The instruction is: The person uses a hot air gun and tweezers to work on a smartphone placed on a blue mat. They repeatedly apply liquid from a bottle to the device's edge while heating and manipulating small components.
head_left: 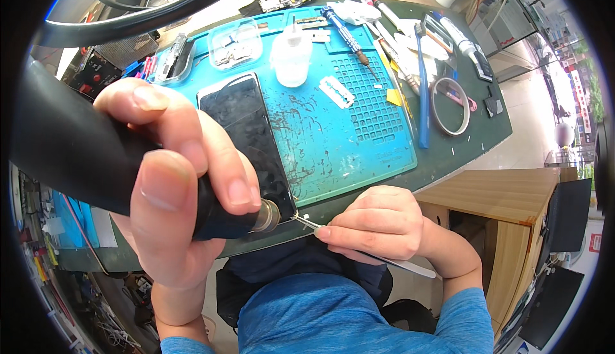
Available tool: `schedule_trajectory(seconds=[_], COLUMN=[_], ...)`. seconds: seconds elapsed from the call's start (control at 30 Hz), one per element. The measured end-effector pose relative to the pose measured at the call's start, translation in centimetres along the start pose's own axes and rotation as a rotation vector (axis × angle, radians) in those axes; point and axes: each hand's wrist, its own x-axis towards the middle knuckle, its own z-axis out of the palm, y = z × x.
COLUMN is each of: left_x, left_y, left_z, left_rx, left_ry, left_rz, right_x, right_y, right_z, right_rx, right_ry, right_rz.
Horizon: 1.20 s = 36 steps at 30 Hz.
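Observation:
My left hand (pixel 186 162) is wrapped round the thick black handle of a hot air gun (pixel 83 143), whose round metal nozzle (pixel 266 216) is close to the lower end of a smartphone (pixel 246 120). Black-screened and pale at its top edge, the phone lies on the blue-green work mat (pixel 307 155). From the other side, my right hand (pixel 378 223) pinches a pair of metal tweezers (pixel 311 223). Their tips are at the phone's lower right corner; whether they grip anything there is too small to tell. The gun and my left fingers hide part of the phone.
A translucent bottle (pixel 291 56), a razor blade (pixel 336 91) and a screwdriver (pixel 349 37) occupy the mat. Small parts fill a clear box (pixel 235 43). Rightward are a blue brush (pixel 423 91) and a tape roll (pixel 451 106). A black ring-shaped frame (pixel 147 18) arches overhead at left.

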Motion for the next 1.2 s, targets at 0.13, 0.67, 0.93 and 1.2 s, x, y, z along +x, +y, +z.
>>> schedule_trajectory(seconds=[0.13, 0.67, 0.93, 1.2], left_x=[0.1, -2.9, -8.9, -9.7], left_y=[-0.1, 1.9, 3.2, 3.7], left_z=[0.1, 2.3, 1.8, 2.7], left_rx=[-0.001, 0.085, 0.233, 0.233], left_ry=[-0.004, 0.129, 0.053, -0.162], left_rz=[0.004, -0.171, -0.482, -0.527], right_x=[-0.1, -0.5, 0.3, 0.7], right_y=[0.1, -1.6, -3.5, -5.5], right_z=[-0.1, -1.9, -3.1, -3.5], right_rx=[0.003, 0.181, 0.193, 0.202], right_ry=[-0.009, -0.034, -0.005, -0.018], right_rz=[0.000, -0.015, -0.048, -0.072])
